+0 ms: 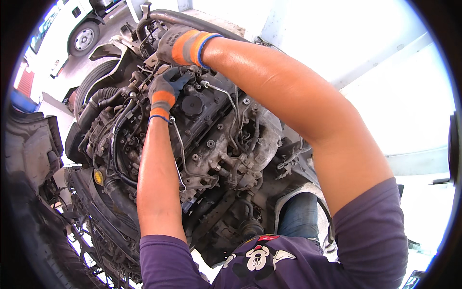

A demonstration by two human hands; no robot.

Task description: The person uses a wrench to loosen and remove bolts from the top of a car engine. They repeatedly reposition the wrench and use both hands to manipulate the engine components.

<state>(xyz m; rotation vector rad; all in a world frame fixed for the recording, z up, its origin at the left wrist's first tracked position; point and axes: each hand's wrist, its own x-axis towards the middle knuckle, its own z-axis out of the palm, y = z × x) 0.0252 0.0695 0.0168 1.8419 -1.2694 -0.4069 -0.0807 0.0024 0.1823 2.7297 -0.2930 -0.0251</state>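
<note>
left hand (163, 87): on the engine (211, 132), cannot tell its hold
right hand (172, 47): just beyond, fingers hidden, cannot tell
engine: beneath both hands
right glove (181, 50): small dark lettering (174, 39), blurred
purple shirt (298, 257): cartoon print (257, 258)

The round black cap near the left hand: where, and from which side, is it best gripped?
Probably grip the round black cap by its outer rim, fingertips spread, from above: its round face points toward the camera, and the left hand crowds its left side.
</note>
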